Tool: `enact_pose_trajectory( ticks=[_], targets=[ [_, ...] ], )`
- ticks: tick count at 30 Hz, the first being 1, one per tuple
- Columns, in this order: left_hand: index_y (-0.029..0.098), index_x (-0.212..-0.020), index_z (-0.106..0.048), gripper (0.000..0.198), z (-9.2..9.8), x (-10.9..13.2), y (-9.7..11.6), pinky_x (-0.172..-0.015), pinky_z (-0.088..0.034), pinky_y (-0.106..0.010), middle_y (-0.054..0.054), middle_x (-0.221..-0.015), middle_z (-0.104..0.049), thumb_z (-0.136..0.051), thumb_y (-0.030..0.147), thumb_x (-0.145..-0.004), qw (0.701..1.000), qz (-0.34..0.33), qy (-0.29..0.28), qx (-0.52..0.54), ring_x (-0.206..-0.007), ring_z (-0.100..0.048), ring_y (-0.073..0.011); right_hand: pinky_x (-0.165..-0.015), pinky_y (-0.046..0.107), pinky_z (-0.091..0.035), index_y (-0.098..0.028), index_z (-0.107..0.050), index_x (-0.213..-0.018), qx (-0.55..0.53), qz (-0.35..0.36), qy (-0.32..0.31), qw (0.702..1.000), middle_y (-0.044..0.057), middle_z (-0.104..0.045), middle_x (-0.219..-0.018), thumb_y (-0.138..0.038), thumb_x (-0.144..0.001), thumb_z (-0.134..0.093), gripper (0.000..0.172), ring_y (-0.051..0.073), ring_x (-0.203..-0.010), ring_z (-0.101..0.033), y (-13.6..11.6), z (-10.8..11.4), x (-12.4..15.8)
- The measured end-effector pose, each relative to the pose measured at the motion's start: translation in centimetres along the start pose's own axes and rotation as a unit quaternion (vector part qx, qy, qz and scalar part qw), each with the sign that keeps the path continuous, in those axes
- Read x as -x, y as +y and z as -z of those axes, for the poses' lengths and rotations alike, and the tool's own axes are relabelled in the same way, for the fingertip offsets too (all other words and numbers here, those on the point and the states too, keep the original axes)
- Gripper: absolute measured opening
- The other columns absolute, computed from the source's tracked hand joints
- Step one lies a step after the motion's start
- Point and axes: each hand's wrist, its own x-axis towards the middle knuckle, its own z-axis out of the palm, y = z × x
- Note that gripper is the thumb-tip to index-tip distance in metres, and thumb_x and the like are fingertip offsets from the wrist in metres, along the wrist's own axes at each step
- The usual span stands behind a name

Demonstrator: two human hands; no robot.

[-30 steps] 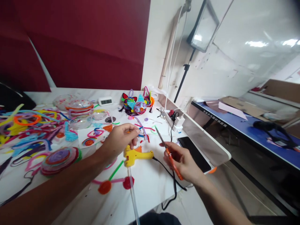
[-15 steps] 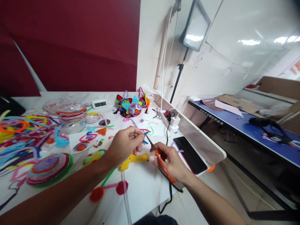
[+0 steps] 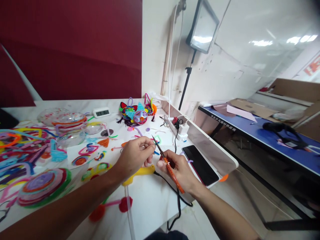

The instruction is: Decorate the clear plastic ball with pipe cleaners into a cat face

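My left hand is closed in a pinch, its fingertips beside the scissor blades. A small bit of blue pipe cleaner shows at those fingertips, mostly hidden by fingers and blades. In my right hand are orange-handled scissors, their tips pointing up and away; the blades look nearly closed. Beneath my hands lies a yellow glue gun with a clear glue stick sticking out of its back. A phone lies right of my right hand.
Coiled pipe-cleaner discs and loose pipe cleaners cover the left. Clear plastic bowls, a digital clock and colourful decorated pieces stand behind. A power strip and black cable are at right, inside the raised table edge.
The scissor tips now stand clear past my left fingertips, where the blue pipe cleaner met the blades before. Less blue shows at my fingers. The view has shifted slightly right.
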Motion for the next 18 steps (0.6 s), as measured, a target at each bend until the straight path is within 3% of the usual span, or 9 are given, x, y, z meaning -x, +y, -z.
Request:
enact_pose_trajectory(
  ticks=[10,18],
  targets=[
    [0.018,-0.069,-0.056,0.013,-0.6,-2.0,-0.4,-0.041,-0.041,-0.019,0.005,-0.045,-0.056,-0.06,0.026,-0.079,0.999,-0.04,-0.006,-0.02,-0.036,-0.049,-0.008,-0.048,0.023,-0.022,-0.02,-0.037,-0.061,0.039,0.017,0.096,0.994,-0.007,-0.031,-0.055,-0.043,-0.087,-0.058,0.04,0.008,-0.052,-0.029,1.0,0.1,-1.5],
    [0.013,-0.083,-0.058,0.012,-0.5,-2.6,-0.2,-0.057,-0.056,-0.023,0.0,-0.059,-0.066,-0.068,0.017,-0.076,0.991,0.024,0.06,0.121,-0.054,-0.066,-0.012,-0.053,0.022,-0.03,-0.02,-0.045,-0.075,0.024,-0.012,0.048,0.998,-0.007,-0.042,-0.061,-0.047,-0.09,-0.055,0.032,0.01,-0.057,-0.04,0.9,1.5,-1.1]
  ],
)
